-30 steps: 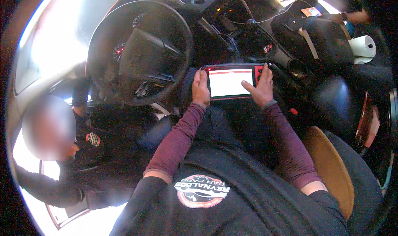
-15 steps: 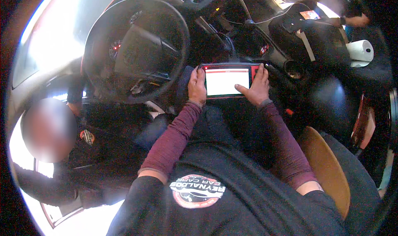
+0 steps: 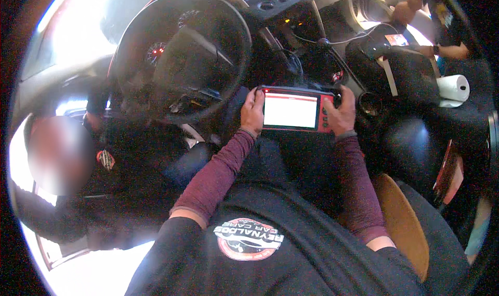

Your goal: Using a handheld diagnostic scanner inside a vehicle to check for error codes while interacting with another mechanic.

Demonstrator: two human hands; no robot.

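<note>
In the head view, the tablet (image 3: 291, 111) was between both hands, right of the steering wheel (image 3: 184, 62), its long axis going left to right. The left hand (image 3: 253, 110) gripped the left end; the right hand (image 3: 343, 111) held the right, its thumb near the buttons (image 3: 325, 118). The cup holder's (image 3: 370, 94) contents were unclear.

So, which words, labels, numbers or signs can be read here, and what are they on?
I won't copy any wording out, but this is where it shows:
Wearer's black shirt: readable large lettering on a round emblem, upside down in view; smaller print unclear.
Red-edged tablet: print near the top, too small.
Gauges: markings too blurred.
Other person's emblem: too small.
Orange-and-white item: too blurred.
</note>
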